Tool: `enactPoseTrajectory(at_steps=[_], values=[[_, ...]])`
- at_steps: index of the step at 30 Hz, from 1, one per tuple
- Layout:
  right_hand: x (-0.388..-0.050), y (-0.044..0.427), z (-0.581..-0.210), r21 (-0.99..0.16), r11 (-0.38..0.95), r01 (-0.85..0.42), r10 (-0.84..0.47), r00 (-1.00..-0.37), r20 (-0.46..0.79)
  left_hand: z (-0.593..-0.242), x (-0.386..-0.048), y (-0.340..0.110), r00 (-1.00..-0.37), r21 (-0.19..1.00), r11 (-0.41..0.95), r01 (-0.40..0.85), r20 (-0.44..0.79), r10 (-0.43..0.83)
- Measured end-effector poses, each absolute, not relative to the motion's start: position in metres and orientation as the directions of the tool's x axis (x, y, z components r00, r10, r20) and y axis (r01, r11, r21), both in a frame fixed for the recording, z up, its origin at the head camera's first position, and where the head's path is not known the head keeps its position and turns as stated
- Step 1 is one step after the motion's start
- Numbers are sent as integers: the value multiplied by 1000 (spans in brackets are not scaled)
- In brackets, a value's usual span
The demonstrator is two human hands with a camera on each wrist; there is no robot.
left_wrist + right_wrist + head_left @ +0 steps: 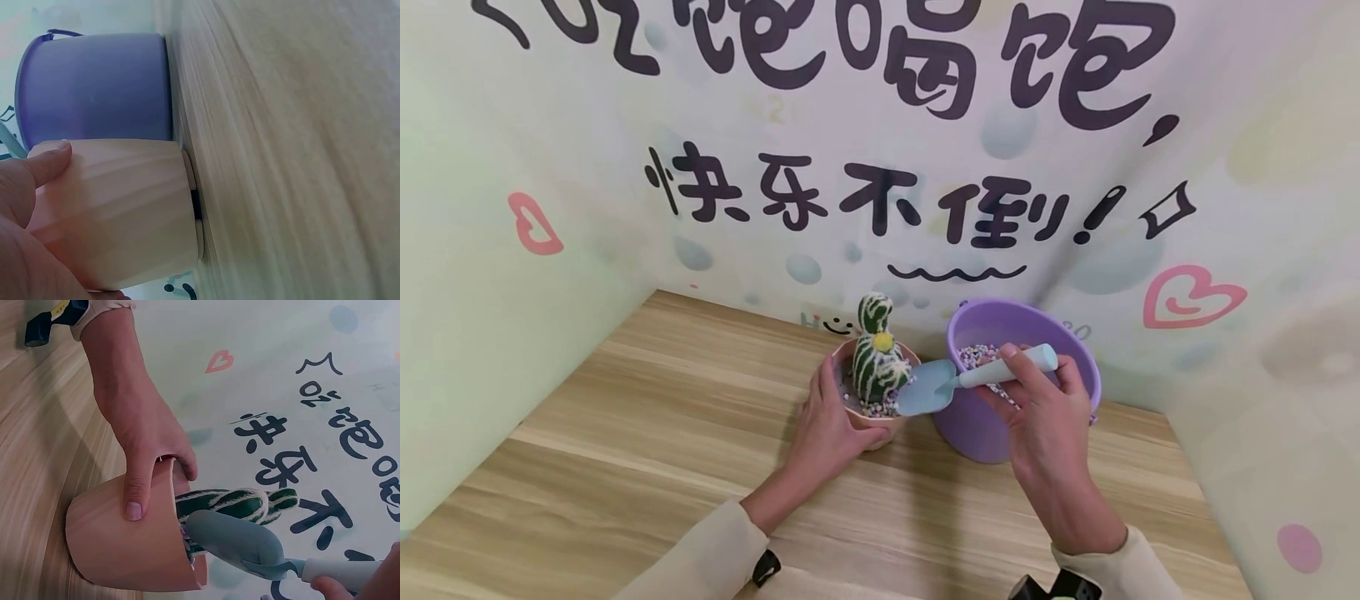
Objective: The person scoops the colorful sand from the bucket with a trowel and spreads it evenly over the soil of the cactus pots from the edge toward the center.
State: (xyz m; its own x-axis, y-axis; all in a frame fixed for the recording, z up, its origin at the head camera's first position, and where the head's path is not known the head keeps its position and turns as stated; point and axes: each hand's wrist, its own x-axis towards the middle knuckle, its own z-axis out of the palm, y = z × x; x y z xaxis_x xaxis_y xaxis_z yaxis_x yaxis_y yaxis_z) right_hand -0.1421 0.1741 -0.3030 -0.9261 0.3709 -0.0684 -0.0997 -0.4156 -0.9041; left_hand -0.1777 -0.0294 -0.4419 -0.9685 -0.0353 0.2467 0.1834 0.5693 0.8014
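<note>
A peach-coloured flower pot (119, 206) stands on the wooden table, holding a green cactus (874, 358) with white fuzzy stripes and a yellow flower. Small pale and purple pellets lie around its base. My left hand (827, 425) grips the pot at its rim, thumb on the outside wall and fingers around the far side. In my right hand (1048, 425) is the handle of a light blue trowel (927, 388). The trowel's blade tips over the pot's right rim beside the cactus. Whether pellets are on the blade cannot be made out.
A purple bucket (973, 429) with pellets (977, 357) inside stands right of the pot, partly behind my right hand. The wooden tabletop (647, 450) stretches left and forward. A printed white backdrop (850, 125) rises directly behind, with walls on both sides.
</note>
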Motion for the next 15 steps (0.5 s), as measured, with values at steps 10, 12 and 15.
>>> enactPoseTrajectory(at_steps=[10, 12, 15], values=[[-142, 167, -304, -928, -345, -141, 412, -911, -14, -443, -178, -28, -958, 777, 594, 206, 285, -40], [-142, 166, -304, -929, -333, -159, 416, -909, 7, -443, -178, -28, -957, 775, 596, 209, 288, -40], [-142, 166, -304, -936, -313, -163, 418, -908, 18, -443, -178, -28, -957, 772, 601, 207, 289, -42]])
